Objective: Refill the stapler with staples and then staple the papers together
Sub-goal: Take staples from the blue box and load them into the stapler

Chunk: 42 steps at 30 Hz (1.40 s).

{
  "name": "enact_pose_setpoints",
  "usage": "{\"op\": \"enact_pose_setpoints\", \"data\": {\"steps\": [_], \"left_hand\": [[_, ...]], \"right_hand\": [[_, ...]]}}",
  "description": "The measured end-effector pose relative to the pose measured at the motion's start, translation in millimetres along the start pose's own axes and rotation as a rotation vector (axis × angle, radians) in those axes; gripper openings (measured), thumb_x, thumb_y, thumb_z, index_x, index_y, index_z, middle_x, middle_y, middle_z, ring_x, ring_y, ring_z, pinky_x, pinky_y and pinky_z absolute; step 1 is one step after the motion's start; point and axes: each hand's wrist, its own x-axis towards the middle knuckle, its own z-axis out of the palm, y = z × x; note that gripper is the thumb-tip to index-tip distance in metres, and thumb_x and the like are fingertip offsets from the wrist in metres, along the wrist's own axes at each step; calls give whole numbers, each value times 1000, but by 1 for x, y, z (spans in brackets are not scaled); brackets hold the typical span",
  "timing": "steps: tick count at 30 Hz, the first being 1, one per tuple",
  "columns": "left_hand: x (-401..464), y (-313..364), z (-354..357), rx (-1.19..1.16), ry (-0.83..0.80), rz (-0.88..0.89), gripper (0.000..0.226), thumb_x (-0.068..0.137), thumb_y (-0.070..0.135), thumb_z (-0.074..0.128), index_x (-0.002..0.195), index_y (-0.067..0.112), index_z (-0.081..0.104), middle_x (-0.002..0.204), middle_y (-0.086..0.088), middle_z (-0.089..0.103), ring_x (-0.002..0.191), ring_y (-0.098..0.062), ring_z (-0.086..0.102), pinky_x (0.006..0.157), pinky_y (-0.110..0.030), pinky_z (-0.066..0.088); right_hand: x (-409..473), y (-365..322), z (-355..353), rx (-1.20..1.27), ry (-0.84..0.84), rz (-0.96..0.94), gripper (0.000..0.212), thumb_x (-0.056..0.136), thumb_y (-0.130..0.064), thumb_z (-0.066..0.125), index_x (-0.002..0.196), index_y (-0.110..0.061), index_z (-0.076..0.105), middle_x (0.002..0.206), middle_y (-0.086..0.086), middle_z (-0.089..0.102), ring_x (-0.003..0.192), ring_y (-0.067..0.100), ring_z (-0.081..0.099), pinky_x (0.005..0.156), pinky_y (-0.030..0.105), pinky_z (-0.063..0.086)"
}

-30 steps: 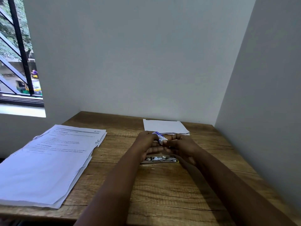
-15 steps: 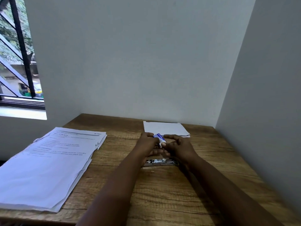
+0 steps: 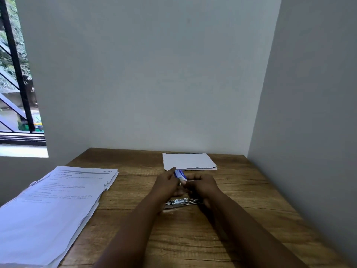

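A small blue and white staple box (image 3: 180,174) is held above the desk between my two hands. My left hand (image 3: 167,183) grips its left end and my right hand (image 3: 202,185) pinches its right end. Below them a metal stapler (image 3: 180,202) lies flat on the wooden desk (image 3: 193,238), partly hidden by my wrists. A stack of printed papers (image 3: 56,202) lies at the left of the desk. A smaller white paper stack (image 3: 188,161) sits at the back near the wall.
Grey walls close off the desk at the back and on the right. A window with black bars (image 3: 17,74) is at the far left.
The hands stay together over the stapler with the box between them. The fingers have shifted slightly on the box. The view has tilted a little.
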Motion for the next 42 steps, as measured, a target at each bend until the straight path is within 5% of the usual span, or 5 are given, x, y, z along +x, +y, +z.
{"op": "enact_pose_setpoints", "data": {"steps": [10, 15, 22, 32, 42], "left_hand": [[29, 37, 53, 365, -179, 141, 61, 93, 3, 57, 149, 9, 36, 138, -7, 56, 104, -24, 62, 79, -30, 53], [51, 27, 116, 410, -352, 213, 32, 94, 24, 60, 126, 20, 63, 128, -3, 65, 115, -21, 62, 100, -36, 51], [91, 15, 178, 449, -461, 123, 21, 95, 15, 48, 110, 12, 62, 91, -5, 60, 72, -14, 54, 58, -22, 45], [131, -2, 207, 491, -447, 84, 83, 83, 26, 61, 150, 28, 12, 137, -18, 53, 123, -35, 55, 85, -40, 54], [113, 14, 185, 491, -488, 35, 57, 83, 15, 56, 137, 19, 39, 98, -6, 58, 71, -14, 56, 54, -23, 44]], "right_hand": [[35, -22, -56, -79, 184, -6, 14, 72, 7, 74, 85, 6, 70, 79, 23, 66, 70, 29, 61, 72, 40, 55], [55, -19, -109, -148, 364, -13, 8, 80, -5, 72, 88, -6, 73, 88, 17, 71, 79, 31, 70, 62, 36, 58], [86, -25, -164, -270, 439, 16, 10, 77, -13, 79, 76, -9, 70, 74, 11, 68, 68, 26, 66, 60, 34, 56], [141, -20, -198, -435, 590, 92, 34, 74, -19, 76, 101, -1, 66, 93, 14, 66, 75, 24, 64, 57, 25, 47], [128, -19, -177, -686, 600, -16, 36, 88, -29, 68, 110, 0, 66, 114, 18, 67, 107, 34, 62, 81, 31, 46]]}}
